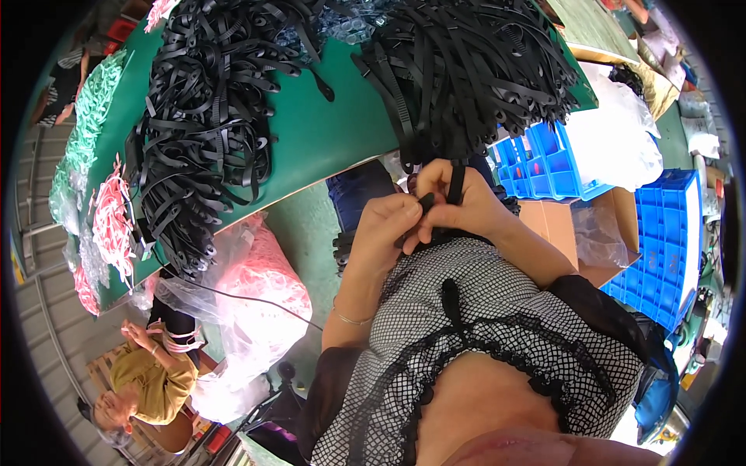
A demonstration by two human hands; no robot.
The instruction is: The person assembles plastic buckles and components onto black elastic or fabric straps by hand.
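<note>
Close in front of my body, my left hand (391,221) and my right hand (470,203) meet at the table's near edge. Between them is a black rubber strap (457,185), which passes over the fingers of my right hand. My left thumb and fingertips pinch a dark end of it; the fingers partly hide how the ends sit together. Just beyond my hands, a pile of black straps (466,74) hangs over the table edge. A second heap of black straps (206,124) lies to the left on the green table (326,132).
Pink straps (113,225) and green straps (95,116) lie along the table's left side. A clear bag of pink pieces (260,287) stands on the floor. Blue crates (660,248) and a cardboard box (552,225) are at right. Another person (155,380) sits at lower left.
</note>
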